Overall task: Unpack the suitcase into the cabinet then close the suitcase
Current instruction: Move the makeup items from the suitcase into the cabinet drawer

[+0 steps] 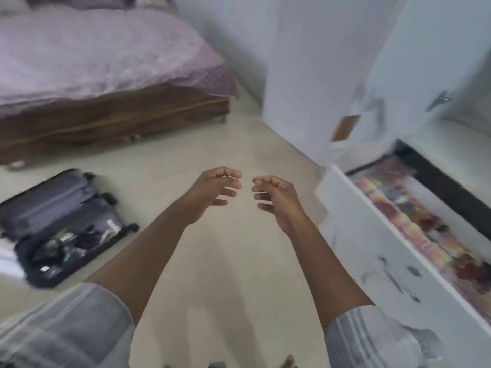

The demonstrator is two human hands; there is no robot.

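A dark suitcase (61,224) lies open on the floor at the lower left, its near half holding several small dark and pale items. The white cabinet (372,235) stands at the right with a drawer pulled out; colourful folded cloth (414,224) fills the drawer. My left hand (215,192) and my right hand (276,197) hang in the air over the bare floor between suitcase and cabinet, a short gap between them. Both have loosely curled fingers and hold nothing. The whole view is blurred.
A bed (101,75) with a purple cover and a brown wooden base fills the upper left. A white cabinet door (305,75) stands open at the upper middle. Pale floor (212,274) stretches between the bed, suitcase and cabinet.
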